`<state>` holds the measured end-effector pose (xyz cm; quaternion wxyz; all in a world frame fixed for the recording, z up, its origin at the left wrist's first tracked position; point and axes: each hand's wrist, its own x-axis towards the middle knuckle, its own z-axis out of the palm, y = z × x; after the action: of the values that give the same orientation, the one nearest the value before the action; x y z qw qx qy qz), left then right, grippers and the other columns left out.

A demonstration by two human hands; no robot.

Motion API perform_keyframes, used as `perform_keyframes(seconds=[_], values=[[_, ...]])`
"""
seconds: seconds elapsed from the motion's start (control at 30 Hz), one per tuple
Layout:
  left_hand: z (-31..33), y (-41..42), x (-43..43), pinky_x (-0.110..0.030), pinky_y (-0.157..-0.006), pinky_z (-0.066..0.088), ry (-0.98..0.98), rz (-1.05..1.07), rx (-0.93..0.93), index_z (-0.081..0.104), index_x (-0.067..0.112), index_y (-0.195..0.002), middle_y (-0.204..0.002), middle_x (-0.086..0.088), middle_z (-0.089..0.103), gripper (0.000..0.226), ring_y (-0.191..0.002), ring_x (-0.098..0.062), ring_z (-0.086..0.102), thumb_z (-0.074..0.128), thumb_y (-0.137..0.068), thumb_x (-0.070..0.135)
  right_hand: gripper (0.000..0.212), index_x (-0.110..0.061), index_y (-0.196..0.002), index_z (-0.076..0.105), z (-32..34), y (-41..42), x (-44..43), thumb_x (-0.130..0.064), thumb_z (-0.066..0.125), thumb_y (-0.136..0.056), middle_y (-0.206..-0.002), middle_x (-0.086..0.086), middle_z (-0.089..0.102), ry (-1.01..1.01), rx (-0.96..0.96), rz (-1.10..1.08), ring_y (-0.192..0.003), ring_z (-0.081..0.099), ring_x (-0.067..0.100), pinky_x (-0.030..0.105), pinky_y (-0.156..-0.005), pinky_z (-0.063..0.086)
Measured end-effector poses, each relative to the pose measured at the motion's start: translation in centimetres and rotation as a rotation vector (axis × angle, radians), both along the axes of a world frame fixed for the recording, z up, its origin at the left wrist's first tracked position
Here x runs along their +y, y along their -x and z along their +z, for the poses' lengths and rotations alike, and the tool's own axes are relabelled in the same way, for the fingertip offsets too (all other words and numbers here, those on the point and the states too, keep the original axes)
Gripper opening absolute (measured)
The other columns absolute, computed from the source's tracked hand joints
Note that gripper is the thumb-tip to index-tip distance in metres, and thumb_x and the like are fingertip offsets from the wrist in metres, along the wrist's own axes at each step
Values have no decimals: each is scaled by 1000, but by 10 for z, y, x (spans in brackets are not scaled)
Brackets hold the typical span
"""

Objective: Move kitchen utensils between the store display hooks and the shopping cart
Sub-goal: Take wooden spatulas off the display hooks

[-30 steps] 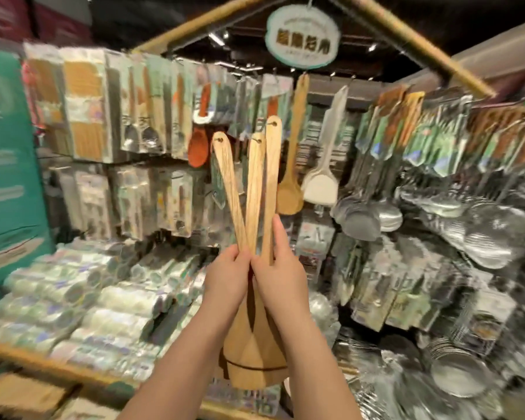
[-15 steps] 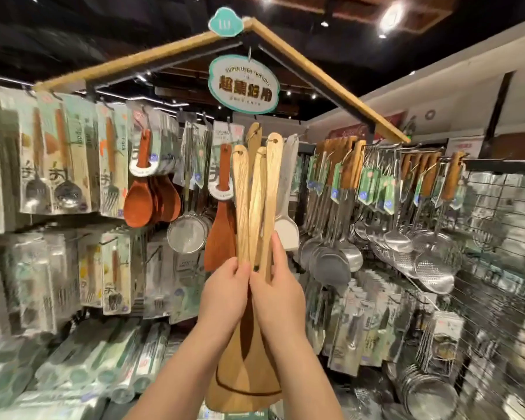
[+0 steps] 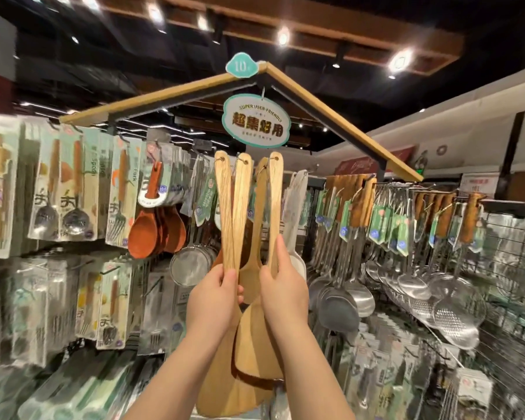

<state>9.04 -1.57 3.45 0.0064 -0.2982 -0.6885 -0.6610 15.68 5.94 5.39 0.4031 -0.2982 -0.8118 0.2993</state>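
Gripping two wooden spatulas (image 3: 225, 213) in my left hand (image 3: 212, 301), third spatula (image 3: 275, 207) in my right hand (image 3: 282, 292); handles are pointing up, holes above grips.

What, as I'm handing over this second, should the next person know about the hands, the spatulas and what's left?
Left hand: grips two wooden spatulas by the handles.
Right hand: grips a third spatula by its handle.
All three are held upright, handles up, in front of the display hooks; none appears hooked. Cart not in view.
Left: probably hang each by its cord loop.
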Motion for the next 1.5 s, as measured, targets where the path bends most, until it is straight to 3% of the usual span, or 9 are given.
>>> perform_keyframes(seconds=[0.27,0.4,0.6,0.9,1.07,1.23,1.33,1.4,1.5], values=[[3,15,6,-22,-55,36,33,58,52,55,25,-77,-74,2,66,27,-67,-9,63,40,-98,22,63,-48,-147,6,-1,23,22,-25,37,-97,-79,5,64,2,-9,7,-70,60,24,34,-60,46],[1,25,10,-23,-57,38,40,80,59,56,26,-79,-74,4,65,25,-69,-8,64,40,-98,24,64,-46,-148,5,-3,33,31,-24,37,-96,-87,5,65,-8,-31,16,-76,61,25,38,-65,50],[-10,44,9,-25,-61,42,95,154,103,57,22,-83,-75,8,65,23,-72,-8,63,40,-97,25,65,-46,-148,3,-15,46,45,-22,36,-97,-77,6,62,-19,-49,-6,-69,58,24,31,-56,40],[-24,59,6,-22,-62,43,105,166,59,58,22,-88,-77,7,66,22,-71,-3,62,39,-98,26,68,-43,-148,-5,-33,92,77,-23,38,-100,-105,7,64,-72,-80,-94,-82,61,25,34,-69,49],[-24,63,7,-29,-70,46,26,112,23,60,22,-86,-74,5,66,22,-72,-9,65,41,-97,25,79,-46,-144,-16,-46,128,98,-18,40,-98,-99,11,60,-28,-139,-72,-83,60,28,42,-75,53],[-27,64,7,-30,-70,47,31,84,16,60,20,-89,-76,6,66,21,-71,-8,65,42,-98,25,74,-28,-152,0,-35,125,83,-23,48,-96,-143,15,37,107,140,-123,-130,37,33,44,-107,32],[-29,56,8,-29,-71,47,27,74,6,61,18,-89,-75,7,67,21,-71,-6,65,43,-97,24,65,-32,-150,13,-19,100,50,-34,48,-95,-124,-2,56,198,358,6,-118,51,22,43,-101,39],[-31,49,9,-27,-66,44,42,75,28,60,22,-83,-74,10,66,19,-71,-5,63,46,-96,24,62,-37,-148,20,-16,78,17,-39,50,-93,-104,-14,61,216,353,145,-102,57,12,39,-96,44],[-35,34,10,-31,-65,37,43,65,-11,58,26,-81,-77,7,62,13,-76,-13,55,52,-91,31,72,-35,-149,17,-23,61,-18,-34,58,-90,-119,-6,54,148,179,204,-107,54,12,33,-95,44]])
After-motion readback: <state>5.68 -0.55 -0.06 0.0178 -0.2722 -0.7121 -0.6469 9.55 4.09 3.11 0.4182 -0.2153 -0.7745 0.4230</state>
